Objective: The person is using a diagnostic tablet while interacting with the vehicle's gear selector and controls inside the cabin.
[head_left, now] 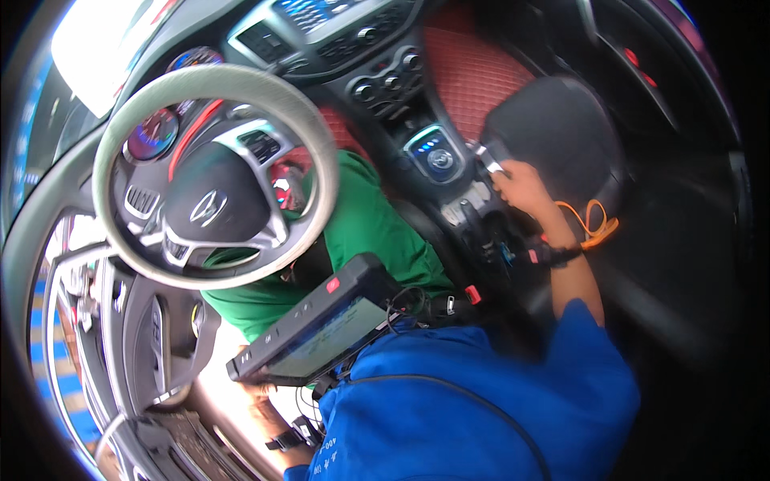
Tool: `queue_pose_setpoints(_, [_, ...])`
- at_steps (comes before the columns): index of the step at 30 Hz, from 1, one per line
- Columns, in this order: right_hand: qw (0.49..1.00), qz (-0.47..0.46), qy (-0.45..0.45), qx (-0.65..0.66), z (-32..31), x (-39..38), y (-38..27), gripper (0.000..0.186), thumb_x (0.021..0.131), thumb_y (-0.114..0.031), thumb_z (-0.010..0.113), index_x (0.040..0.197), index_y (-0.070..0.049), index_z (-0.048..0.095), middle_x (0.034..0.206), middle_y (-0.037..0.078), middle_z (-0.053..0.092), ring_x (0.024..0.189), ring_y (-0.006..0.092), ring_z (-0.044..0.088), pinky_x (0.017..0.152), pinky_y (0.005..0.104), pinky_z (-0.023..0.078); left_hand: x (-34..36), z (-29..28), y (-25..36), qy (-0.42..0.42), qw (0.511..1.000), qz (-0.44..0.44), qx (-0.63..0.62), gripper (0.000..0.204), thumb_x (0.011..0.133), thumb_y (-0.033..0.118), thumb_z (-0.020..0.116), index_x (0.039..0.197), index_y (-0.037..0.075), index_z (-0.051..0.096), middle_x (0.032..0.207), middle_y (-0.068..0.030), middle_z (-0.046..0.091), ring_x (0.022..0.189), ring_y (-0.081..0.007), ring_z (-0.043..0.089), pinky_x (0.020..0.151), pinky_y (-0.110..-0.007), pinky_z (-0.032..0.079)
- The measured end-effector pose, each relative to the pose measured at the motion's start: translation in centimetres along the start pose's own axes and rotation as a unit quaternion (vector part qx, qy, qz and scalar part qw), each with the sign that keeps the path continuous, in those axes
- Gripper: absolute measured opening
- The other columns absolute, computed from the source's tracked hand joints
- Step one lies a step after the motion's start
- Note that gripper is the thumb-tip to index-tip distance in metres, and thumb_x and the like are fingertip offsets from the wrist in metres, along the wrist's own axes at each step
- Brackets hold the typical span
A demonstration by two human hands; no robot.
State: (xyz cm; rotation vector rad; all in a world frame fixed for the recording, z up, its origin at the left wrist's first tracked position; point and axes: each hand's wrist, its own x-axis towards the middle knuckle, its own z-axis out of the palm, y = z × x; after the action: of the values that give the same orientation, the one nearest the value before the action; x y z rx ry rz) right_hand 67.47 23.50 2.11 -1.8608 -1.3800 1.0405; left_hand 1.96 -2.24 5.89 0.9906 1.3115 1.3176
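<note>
A thick black rugged tablet [309,325] with a lit screen lies tilted across my lap. My left hand [255,391] grips its lower left corner; the tablet and bright glare hide most of the fingers. Stretched out to the right, my right hand [523,188] is closed on a small silver-and-dark piece [488,159], beside the gear selector panel [435,154]. Blur keeps its exact kind from showing. Near my right wrist an orange cable [597,228] hangs in a loop.
The steering wheel [210,74] stands ahead at the left, below the dashboard. A dark passenger seat [553,120] is on the right. The driver's door [160,345] is open at the left. A thin black cable [457,387] crosses my blue shirt, and a red buckle [473,295] sits beside the seat.
</note>
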Motion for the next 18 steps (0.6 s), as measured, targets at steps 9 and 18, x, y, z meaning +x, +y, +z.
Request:
queue_pose_setpoints(9, [0.995, 0.023, -0.025, 0.093, 0.1, -0.2, -0.8, 0.024, 0.098, -0.022, 0.064, 0.089, 0.000, 0.067, 0.069, 0.002, 0.063, 0.052, 0.0060, 0.053, 0.044, 0.0236, 0.040, -0.8, 1.2, 3.5, 0.025, 0.990, -0.137, -0.014, 0.125, 0.045, 0.011, 0.102, 0.152, 0.004, 0.038, 0.151, -0.0136, 0.044, 0.136, -0.0323, 0.043, 0.106, -0.046, 0.046])
queue_pose_setpoints(18, [0.999, -0.041, 0.019, -0.018, 1.0, -0.3, -1.8, 0.023, 0.092, -0.019, 0.066, 0.090, 0.004, 0.069, 0.070, 0.011, 0.068, 0.061, 0.0159, 0.066, 0.061, 0.0331, 0.051, -1.1, -0.3, 2.4, 0.053, 0.981, -0.103, -0.155, 0.107, 0.055, 0.008, 0.091, 0.149, 0.002, 0.041, 0.144, -0.0159, 0.052, 0.134, -0.0352, 0.048, 0.117, -0.048, 0.036])
